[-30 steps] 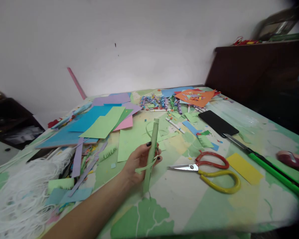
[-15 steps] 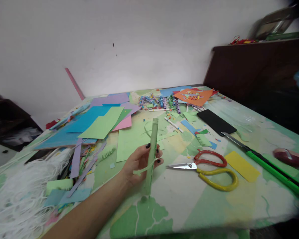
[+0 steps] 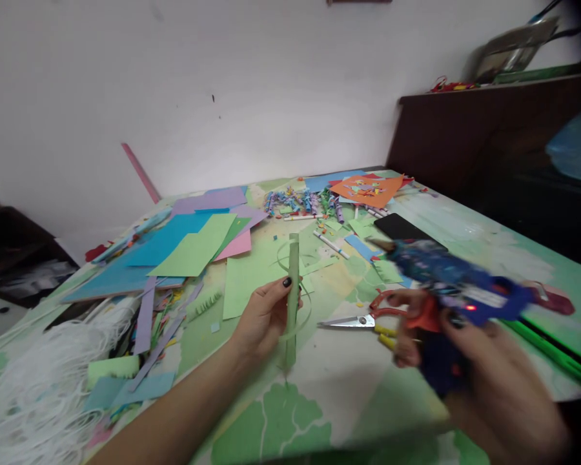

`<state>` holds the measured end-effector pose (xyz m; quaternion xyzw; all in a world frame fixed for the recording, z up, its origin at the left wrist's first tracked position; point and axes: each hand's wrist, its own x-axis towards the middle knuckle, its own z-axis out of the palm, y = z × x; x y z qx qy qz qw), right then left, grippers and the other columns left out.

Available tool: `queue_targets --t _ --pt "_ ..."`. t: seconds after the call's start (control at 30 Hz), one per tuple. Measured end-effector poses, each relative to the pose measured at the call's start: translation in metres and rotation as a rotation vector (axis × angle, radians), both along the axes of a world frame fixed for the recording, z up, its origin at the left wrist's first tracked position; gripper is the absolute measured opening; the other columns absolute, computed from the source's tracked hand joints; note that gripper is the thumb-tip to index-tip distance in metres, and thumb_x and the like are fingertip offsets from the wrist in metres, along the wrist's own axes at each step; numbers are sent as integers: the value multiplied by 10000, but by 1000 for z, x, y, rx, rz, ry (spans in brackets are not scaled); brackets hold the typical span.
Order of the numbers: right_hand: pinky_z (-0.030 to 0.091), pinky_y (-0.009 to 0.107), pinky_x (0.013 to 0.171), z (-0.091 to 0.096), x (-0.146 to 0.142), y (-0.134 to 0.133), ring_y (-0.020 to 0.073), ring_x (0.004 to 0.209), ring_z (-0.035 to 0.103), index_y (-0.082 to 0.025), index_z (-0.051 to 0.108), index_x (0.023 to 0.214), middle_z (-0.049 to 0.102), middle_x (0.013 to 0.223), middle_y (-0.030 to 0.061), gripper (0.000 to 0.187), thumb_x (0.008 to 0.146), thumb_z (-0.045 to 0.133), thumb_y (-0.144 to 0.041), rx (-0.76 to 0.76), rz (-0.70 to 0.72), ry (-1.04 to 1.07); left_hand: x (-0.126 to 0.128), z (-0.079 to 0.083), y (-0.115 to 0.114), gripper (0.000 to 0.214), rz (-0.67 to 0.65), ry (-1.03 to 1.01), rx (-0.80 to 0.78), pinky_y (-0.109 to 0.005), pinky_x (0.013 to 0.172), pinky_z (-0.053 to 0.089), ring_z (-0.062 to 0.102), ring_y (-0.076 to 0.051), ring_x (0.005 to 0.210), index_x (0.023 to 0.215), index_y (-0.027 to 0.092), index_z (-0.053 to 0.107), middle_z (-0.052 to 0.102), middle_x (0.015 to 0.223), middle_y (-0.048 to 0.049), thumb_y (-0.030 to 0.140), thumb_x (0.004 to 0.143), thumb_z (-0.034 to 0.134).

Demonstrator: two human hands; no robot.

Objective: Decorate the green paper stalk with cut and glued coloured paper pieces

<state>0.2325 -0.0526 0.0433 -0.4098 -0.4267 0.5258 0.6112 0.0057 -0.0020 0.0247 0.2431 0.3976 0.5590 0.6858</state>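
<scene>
Glue gun (image 3: 448, 274), unseen half second ago, now blurred in right hand (image 3: 501, 361), fingers wrapped round grip. Left hand (image 3: 261, 314) still pinches green paper tube (image 3: 293, 265) near-upright over worktop (image 3: 348, 394). Both hands occupied; nozzle (image 3: 383, 245) apart from tube.

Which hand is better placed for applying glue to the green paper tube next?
Probably the right hand: it grips the blue glue gun, while the left hand holds the green paper tube roughly upright.
</scene>
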Motion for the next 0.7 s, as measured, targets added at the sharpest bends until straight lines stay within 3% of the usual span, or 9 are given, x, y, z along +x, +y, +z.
queue_targets --t 0.07,0.2,0.37,0.57,0.7 --pt "500 264 496 -1 -29 6 129 516 601 -187 676 867 683 857 83 231 752 698 -385 -80 27 79 1 -1 -1 245 2 8 10 -185 523 462 564 -81 546 746 117 705 617 614 0 291 597 793" --pt "544 295 673 -13 -66 17 182 693 677 -169 686 844 699 846 77 257 694 760 -364 -150 -85 137 6 1 -4 251 -5 23 35 -176 513 452 564 -84 551 728 118 713 621 610 -8 294 575 808" --pt "533 276 630 -23 -78 27 160 654 650 -141 679 795 685 757 45 283 622 806 -324 -143 -230 186 13 1 -8 232 15 28 95 -183 567 453 543 -80 587 711 131 712 611 651 -3 265 559 823" --pt "539 271 663 -13 -86 24 173 710 651 -150 666 753 693 748 24 288 524 831 -208 -94 -192 107 13 -5 -10 171 41 195 233 -174 525 367 442 -53 575 652 140 701 507 638 21 287 636 787" --pt "553 297 724 -6 -90 23 190 748 668 -149 658 740 704 750 25 257 529 804 -166 -114 -226 112 14 -4 -12 164 51 327 309 -187 516 338 415 -55 572 624 145 699 468 618 24 288 675 761"
